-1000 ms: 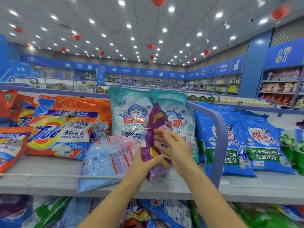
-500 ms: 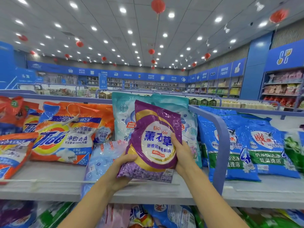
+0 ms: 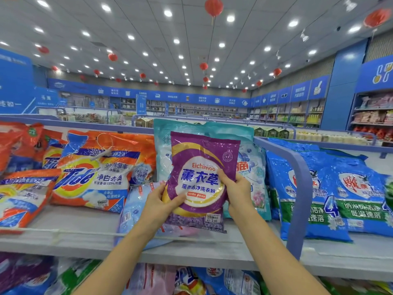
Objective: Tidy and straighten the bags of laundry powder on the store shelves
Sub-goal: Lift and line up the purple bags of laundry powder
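Purple Eichimoo bag: glossy, crinkled plastic, flat, upright.
Left hand: curled fingers pinch lower-left edge.
Right hand: grips right edge.

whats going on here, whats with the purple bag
A person is tidying laundry powder on a store shelf. Their left grip holds the lower left edge of a purple bag, and their right grip holds its right edge. The bag is upright, label facing the camera, in front of the teal bags. Orange Tide bags lie slumped to the left, and blue bags sit beyond the divider.
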`<control>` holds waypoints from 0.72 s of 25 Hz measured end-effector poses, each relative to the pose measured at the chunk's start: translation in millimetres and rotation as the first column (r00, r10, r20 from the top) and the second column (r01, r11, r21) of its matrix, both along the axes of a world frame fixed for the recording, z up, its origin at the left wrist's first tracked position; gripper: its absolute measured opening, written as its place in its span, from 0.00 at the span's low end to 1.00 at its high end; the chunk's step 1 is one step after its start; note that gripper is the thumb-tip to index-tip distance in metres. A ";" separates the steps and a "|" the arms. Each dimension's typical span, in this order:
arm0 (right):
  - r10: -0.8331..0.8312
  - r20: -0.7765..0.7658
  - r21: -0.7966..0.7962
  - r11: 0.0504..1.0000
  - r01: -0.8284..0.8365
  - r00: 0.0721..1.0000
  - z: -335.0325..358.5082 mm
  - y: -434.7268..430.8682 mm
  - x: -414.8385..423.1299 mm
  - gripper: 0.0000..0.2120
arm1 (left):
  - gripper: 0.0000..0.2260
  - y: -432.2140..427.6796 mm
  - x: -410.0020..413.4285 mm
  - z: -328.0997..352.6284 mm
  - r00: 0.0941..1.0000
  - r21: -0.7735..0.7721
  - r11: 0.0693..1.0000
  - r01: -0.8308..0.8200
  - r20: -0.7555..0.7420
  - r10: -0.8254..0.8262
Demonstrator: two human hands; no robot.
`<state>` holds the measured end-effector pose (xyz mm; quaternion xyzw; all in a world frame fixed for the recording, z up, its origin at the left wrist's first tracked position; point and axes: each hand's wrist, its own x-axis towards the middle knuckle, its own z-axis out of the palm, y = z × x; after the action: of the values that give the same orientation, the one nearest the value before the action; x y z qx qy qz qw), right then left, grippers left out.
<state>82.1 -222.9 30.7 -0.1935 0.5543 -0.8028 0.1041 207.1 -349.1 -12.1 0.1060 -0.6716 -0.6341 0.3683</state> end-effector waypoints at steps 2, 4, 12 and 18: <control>-0.011 -0.178 0.071 0.997 0.024 0.984 10.5 7.1 -5.0 0.16 | 0.12 -1.3 0.2 -0.7 1.000 -0.011 1.000 -0.013 -0.006 0.013; -0.131 -0.500 0.140 0.963 0.229 0.856 33.9 13.2 -15.0 0.26 | 0.12 -0.9 0.6 -1.4 1.000 -0.028 1.000 -0.008 -0.013 0.008; 0.282 -0.892 0.446 0.685 0.577 0.354 97.8 -39.6 0.5 0.14 | 0.16 11.6 -12.4 -6.7 0.994 -0.129 0.986 0.101 0.049 -0.096; 0.095 -0.935 0.280 0.788 0.548 0.342 98.8 -48.8 -1.4 0.11 | 0.18 1.3 -14.6 -8.2 0.998 -0.103 0.994 0.042 0.054 -0.037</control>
<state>80.6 -271.7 129.5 -0.4811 0.7435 -0.3626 -0.2903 192.5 -347.8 -20.3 0.0900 -0.7151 -0.6024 0.3430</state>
